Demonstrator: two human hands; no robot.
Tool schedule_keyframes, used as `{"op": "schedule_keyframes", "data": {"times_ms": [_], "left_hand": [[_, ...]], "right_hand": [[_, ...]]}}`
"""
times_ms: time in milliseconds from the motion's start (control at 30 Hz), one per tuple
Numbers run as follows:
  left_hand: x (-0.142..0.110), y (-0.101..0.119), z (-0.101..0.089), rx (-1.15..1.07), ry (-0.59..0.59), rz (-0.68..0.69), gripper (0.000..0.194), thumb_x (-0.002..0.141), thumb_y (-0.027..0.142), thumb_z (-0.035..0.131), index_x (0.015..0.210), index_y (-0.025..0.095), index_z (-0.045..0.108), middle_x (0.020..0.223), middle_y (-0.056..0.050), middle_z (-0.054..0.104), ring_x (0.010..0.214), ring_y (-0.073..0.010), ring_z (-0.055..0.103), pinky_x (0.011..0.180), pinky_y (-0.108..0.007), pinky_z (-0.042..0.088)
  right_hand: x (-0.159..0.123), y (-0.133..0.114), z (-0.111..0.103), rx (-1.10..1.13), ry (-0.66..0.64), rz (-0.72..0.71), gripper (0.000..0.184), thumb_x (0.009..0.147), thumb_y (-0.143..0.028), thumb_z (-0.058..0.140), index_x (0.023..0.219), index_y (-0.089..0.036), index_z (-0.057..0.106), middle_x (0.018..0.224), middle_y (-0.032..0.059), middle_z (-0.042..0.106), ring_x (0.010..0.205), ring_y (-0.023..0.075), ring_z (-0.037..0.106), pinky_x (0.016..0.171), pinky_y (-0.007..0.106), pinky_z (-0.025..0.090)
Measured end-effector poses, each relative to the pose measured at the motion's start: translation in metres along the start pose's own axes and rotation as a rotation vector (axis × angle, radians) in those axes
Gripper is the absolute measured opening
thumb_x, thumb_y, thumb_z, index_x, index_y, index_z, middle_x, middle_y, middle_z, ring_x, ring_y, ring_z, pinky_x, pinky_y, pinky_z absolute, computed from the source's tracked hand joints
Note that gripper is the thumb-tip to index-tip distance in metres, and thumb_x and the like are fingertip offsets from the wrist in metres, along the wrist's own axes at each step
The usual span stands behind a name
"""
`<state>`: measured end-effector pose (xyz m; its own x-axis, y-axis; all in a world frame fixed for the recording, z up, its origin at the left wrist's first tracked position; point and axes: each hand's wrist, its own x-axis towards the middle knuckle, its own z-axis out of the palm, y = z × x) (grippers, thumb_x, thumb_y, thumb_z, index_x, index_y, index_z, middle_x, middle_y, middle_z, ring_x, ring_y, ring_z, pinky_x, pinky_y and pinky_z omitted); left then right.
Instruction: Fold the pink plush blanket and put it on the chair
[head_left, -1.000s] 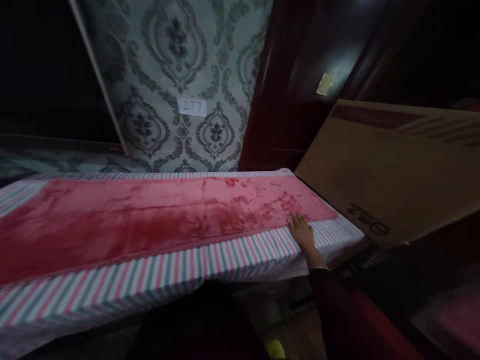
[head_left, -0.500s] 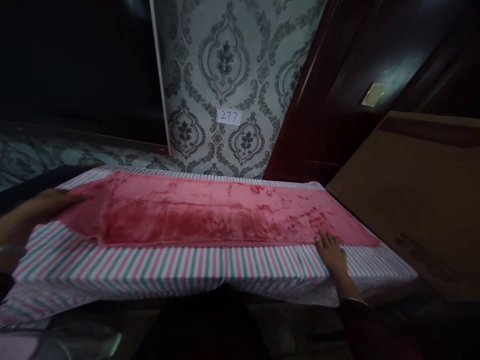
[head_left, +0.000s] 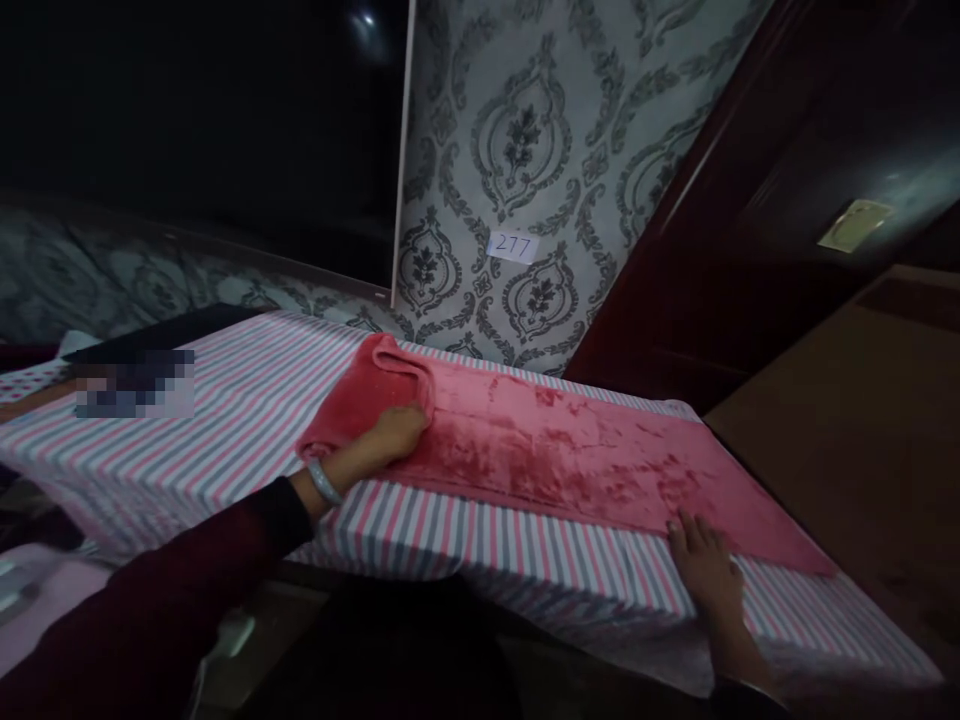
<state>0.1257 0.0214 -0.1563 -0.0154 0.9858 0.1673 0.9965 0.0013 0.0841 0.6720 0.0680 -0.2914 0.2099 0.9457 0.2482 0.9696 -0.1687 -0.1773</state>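
From the head view, my left hand [head_left: 401, 430] is curled into a loose fist at the left part of the red plush blanket [head_left: 585, 450], the fingers bent in on the loose edge of a turned-over flap, with the fingertips themselves hidden. My right hand [head_left: 705, 560] lies palm down farther right, fingers out and only slightly parted, resting across the blanket's near edge and gripping nothing. The blanket stretches as a long band over a striped tablecloth [head_left: 187, 400], its left end doubled over toward the right, its right end lying flat near a cardboard box [head_left: 862, 420]. Bare stripes show to the left of the fold and along the near side. I wear a pale bracelet [head_left: 324, 483] on my left wrist, just past a dark cuff. Behind the table, a patterned wall [head_left: 517, 140] bears a paper label [head_left: 513, 246] reading 277, between a dark screen [head_left: 225, 120] and a dark reddish panel [head_left: 712, 270] with a pale plate [head_left: 855, 225].
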Motion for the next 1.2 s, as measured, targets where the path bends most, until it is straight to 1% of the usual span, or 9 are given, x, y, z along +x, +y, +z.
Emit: {"op": "schedule_keyframes", "data": {"times_ms": [167, 400, 533, 600, 667, 833, 967, 1067, 1200], "left_hand": [[-0.033, 0.001, 0.011, 0.032, -0.011, -0.051, 0.036, 0.096, 0.009, 0.044, 0.126, 0.010, 0.063, 0.124, -0.020, 0.066, 0.105, -0.0296, 0.070, 0.088, -0.042, 0.056], [-0.068, -0.017, 0.043, -0.184, 0.323, 0.009, 0.053, 0.088, 0.015, 0.056, 0.141, 0.015, 0.055, 0.140, -0.018, 0.061, 0.130, -0.0312, 0.056, 0.112, -0.050, 0.043], [-0.070, -0.021, 0.060, -0.219, 0.318, 0.015, 0.058, 0.075, 0.009, 0.060, 0.133, 0.015, 0.065, 0.140, -0.017, 0.063, 0.135, -0.0332, 0.054, 0.118, -0.054, 0.036], [-0.069, -0.020, 0.065, -0.226, 0.311, 0.033, 0.059, 0.072, 0.006, 0.057, 0.128, 0.017, 0.069, 0.139, -0.016, 0.064, 0.135, -0.0329, 0.054, 0.119, -0.055, 0.036], [-0.069, -0.019, 0.068, -0.224, 0.320, 0.041, 0.059, 0.072, 0.004, 0.055, 0.128, 0.015, 0.070, 0.138, -0.017, 0.065, 0.135, -0.0327, 0.054, 0.119, -0.055, 0.036], [-0.070, -0.020, 0.073, -0.205, 0.340, 0.060, 0.061, 0.073, 0.003, 0.054, 0.131, 0.013, 0.068, 0.138, -0.017, 0.066, 0.134, -0.0328, 0.056, 0.117, -0.055, 0.039], [-0.070, -0.024, 0.081, -0.176, 0.390, 0.100, 0.061, 0.073, 0.003, 0.054, 0.131, 0.014, 0.069, 0.137, -0.018, 0.067, 0.131, -0.0331, 0.058, 0.115, -0.056, 0.042], [-0.070, -0.025, 0.087, -0.161, 0.424, 0.111, 0.059, 0.072, 0.003, 0.054, 0.128, 0.015, 0.071, 0.134, -0.018, 0.068, 0.128, -0.0339, 0.060, 0.111, -0.056, 0.044], [-0.070, -0.028, 0.095, -0.155, 0.459, 0.135, 0.059, 0.072, 0.004, 0.054, 0.128, 0.016, 0.071, 0.135, -0.017, 0.068, 0.126, -0.0342, 0.061, 0.108, -0.057, 0.046]], "right_hand": [[0.005, 0.010, 0.009, 0.052, -0.004, -0.002, 0.069, 0.097, -0.050, 0.019, 0.154, -0.022, 0.046, 0.157, 0.0174, 0.046, 0.150, 0.0383, 0.034, 0.110, 0.070, 0.035], [0.003, 0.013, 0.005, 0.101, 0.005, 0.004, 0.067, 0.095, -0.050, 0.021, 0.153, -0.029, 0.048, 0.153, 0.0162, 0.050, 0.148, 0.0388, 0.038, 0.108, 0.071, 0.036], [0.015, -0.018, -0.012, 0.148, 0.111, 0.046, 0.074, 0.093, -0.053, 0.021, 0.146, -0.014, 0.055, 0.142, 0.0247, 0.058, 0.138, 0.0434, 0.048, 0.108, 0.067, 0.040], [0.025, -0.060, -0.017, 0.201, 0.190, -0.069, 0.078, 0.090, -0.052, 0.027, 0.140, -0.002, 0.058, 0.139, 0.0299, 0.059, 0.136, 0.0435, 0.050, 0.113, 0.061, 0.038], [0.034, -0.122, -0.018, 0.332, 0.168, -0.264, 0.072, 0.089, -0.049, 0.031, 0.135, -0.003, 0.062, 0.139, 0.0273, 0.060, 0.135, 0.0385, 0.052, 0.115, 0.055, 0.040], [0.036, -0.320, -0.010, 0.642, -0.024, -0.748, 0.053, 0.090, -0.042, 0.047, 0.132, -0.016, 0.065, 0.143, 0.0156, 0.062, 0.137, 0.0299, 0.053, 0.119, 0.050, 0.037], [0.028, -0.454, -0.009, 0.658, -0.145, -0.984, 0.058, 0.086, -0.028, 0.059, 0.143, -0.016, 0.058, 0.151, 0.0151, 0.055, 0.142, 0.0274, 0.048, 0.122, 0.048, 0.032], [0.024, -0.515, -0.007, 0.573, -0.199, -1.020, 0.072, 0.083, -0.018, 0.064, 0.152, -0.016, 0.047, 0.158, 0.0144, 0.048, 0.147, 0.0272, 0.039, 0.124, 0.047, 0.029], [0.026, -0.551, 0.003, 0.512, -0.225, -0.918, 0.077, 0.081, -0.013, 0.066, 0.155, -0.019, 0.044, 0.158, 0.0153, 0.046, 0.147, 0.0316, 0.038, 0.122, 0.052, 0.027]]}}
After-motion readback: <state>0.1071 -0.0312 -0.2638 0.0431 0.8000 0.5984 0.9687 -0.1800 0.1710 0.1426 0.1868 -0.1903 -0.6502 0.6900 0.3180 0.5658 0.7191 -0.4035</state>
